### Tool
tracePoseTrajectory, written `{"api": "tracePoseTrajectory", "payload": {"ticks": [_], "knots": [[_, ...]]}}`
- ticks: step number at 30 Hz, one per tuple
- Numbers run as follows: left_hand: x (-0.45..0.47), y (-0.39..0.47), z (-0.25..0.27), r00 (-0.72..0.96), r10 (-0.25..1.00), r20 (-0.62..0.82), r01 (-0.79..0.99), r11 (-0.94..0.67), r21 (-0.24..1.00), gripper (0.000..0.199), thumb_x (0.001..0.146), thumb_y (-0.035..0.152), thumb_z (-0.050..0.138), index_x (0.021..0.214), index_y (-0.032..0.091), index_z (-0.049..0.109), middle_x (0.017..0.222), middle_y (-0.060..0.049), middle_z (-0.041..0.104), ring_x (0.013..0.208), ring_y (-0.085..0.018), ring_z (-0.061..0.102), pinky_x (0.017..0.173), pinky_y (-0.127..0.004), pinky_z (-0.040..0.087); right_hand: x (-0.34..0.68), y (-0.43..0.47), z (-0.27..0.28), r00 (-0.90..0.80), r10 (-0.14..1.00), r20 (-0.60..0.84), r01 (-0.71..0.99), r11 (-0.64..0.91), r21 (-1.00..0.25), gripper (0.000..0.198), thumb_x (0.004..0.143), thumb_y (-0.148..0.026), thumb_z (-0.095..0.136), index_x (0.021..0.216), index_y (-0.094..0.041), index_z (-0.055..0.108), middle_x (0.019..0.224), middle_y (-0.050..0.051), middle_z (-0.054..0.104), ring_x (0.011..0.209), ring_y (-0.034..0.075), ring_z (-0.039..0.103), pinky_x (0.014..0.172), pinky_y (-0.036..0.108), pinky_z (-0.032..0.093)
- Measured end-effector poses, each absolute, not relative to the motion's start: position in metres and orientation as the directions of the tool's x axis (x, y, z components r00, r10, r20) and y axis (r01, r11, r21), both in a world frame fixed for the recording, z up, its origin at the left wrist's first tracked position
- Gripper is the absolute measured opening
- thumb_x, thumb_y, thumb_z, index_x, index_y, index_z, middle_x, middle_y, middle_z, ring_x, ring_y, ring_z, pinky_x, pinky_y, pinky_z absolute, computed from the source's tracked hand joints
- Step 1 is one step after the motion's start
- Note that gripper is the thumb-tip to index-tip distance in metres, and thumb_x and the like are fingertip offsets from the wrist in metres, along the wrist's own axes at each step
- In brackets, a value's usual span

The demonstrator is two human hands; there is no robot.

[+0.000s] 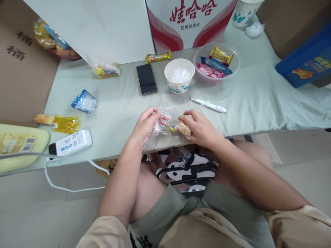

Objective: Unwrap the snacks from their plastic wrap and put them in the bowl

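Observation:
Near the table's front edge, my left hand (148,124) pinches one side of a clear plastic wrapper (163,121). Closed around a small golden-brown piece of bread (184,128) is my right hand (200,128), at the wrapper's other side. Part of the wrapper covers the bread, and a bit of yellow print shows beside it. Just beyond my hands stands a white paper bowl (179,86) with crumpled clear plastic (179,74) in it. A white utility knife (209,105) lies to the right of the bowl.
A black phone (147,79) and a clear bowl (236,70) of wrapped snacks lie farther back, before a white carton (190,31). On the left are a blue wrapper (84,101), bread (44,119) by a yellow wrapper (66,124), and a white device (71,143) with a cable (74,190).

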State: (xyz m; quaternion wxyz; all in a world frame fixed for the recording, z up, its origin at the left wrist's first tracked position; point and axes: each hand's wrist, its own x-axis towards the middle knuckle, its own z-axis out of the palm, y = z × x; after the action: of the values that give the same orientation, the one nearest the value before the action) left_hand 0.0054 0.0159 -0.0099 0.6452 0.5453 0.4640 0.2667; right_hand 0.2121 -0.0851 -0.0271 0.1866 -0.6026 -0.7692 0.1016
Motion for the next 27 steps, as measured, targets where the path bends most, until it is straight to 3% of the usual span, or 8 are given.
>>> {"api": "tracePoseTrajectory", "payload": {"ticks": [4, 7, 11, 16, 21, 27], "knots": [[0.004, 0.027, -0.025, 0.229, 0.942, -0.244, 0.293, 0.172, 0.941, 0.014, 0.085, 0.031, 0.061, 0.080, 0.023, 0.051, 0.074, -0.001, 0.071, 0.058, -0.015, 0.065, 0.055, -0.026, 0.047, 0.215, -0.086, -0.027, -0.202, 0.968, 0.146, 0.873, 0.245, -0.421, 0.059, 0.082, -0.018, 0.059, 0.141, -0.021, 0.051, 0.130, 0.015, 0.064, 0.109, 0.031, 0.064, 0.086, 0.042, 0.053], [0.003, 0.033, -0.028, 0.149, 0.973, -0.175, 0.384, 0.106, 0.917, 0.009, 0.086, 0.025, 0.058, 0.079, 0.022, 0.053, 0.073, 0.001, 0.071, 0.055, -0.013, 0.061, 0.054, -0.025, 0.046, 0.215, -0.086, -0.025, -0.181, 0.968, 0.173, 0.820, 0.245, -0.517, 0.058, 0.082, -0.021, 0.060, 0.139, -0.023, 0.050, 0.129, 0.013, 0.066, 0.111, 0.031, 0.065, 0.089, 0.044, 0.054], [0.002, 0.037, -0.021, 0.102, 0.965, -0.241, 0.338, 0.194, 0.921, 0.009, 0.085, 0.019, 0.053, 0.076, 0.021, 0.052, 0.069, 0.001, 0.070, 0.049, -0.011, 0.054, 0.047, -0.022, 0.038, 0.216, -0.083, -0.024, -0.020, 0.979, 0.204, 0.655, 0.167, -0.737, 0.054, 0.079, -0.030, 0.067, 0.130, -0.022, 0.052, 0.125, 0.012, 0.067, 0.112, 0.030, 0.065, 0.097, 0.046, 0.053], [-0.001, 0.039, -0.010, 0.047, 0.962, -0.268, 0.240, 0.250, 0.938, 0.012, 0.085, 0.017, 0.052, 0.075, 0.021, 0.050, 0.065, 0.001, 0.068, 0.043, -0.009, 0.047, 0.043, -0.020, 0.034, 0.218, -0.076, -0.030, 0.194, 0.978, 0.073, 0.407, -0.013, -0.913, 0.055, 0.075, -0.043, 0.072, 0.121, -0.022, 0.053, 0.112, 0.009, 0.068, 0.101, 0.028, 0.067, 0.093, 0.047, 0.054], [-0.005, 0.035, -0.004, 0.166, 0.924, -0.346, 0.139, 0.325, 0.935, 0.010, 0.087, 0.022, 0.054, 0.079, 0.022, 0.049, 0.063, 0.002, 0.066, 0.044, -0.010, 0.049, 0.043, -0.020, 0.035, 0.211, -0.079, -0.029, 0.192, 0.978, 0.088, 0.619, -0.051, -0.783, 0.045, 0.078, -0.037, 0.065, 0.119, -0.021, 0.057, 0.110, 0.011, 0.069, 0.099, 0.029, 0.066, 0.090, 0.047, 0.051], [-0.008, 0.030, 0.000, 0.338, 0.907, -0.250, 0.004, 0.264, 0.964, 0.011, 0.084, 0.029, 0.060, 0.082, 0.021, 0.052, 0.066, 0.000, 0.065, 0.052, -0.011, 0.055, 0.044, -0.020, 0.032, 0.187, -0.086, -0.024, 0.035, 0.999, 0.037, 0.928, -0.018, -0.372, 0.049, 0.079, -0.027, 0.064, 0.128, -0.021, 0.058, 0.111, 0.014, 0.071, 0.101, 0.035, 0.059, 0.087, 0.048, 0.045]]}}
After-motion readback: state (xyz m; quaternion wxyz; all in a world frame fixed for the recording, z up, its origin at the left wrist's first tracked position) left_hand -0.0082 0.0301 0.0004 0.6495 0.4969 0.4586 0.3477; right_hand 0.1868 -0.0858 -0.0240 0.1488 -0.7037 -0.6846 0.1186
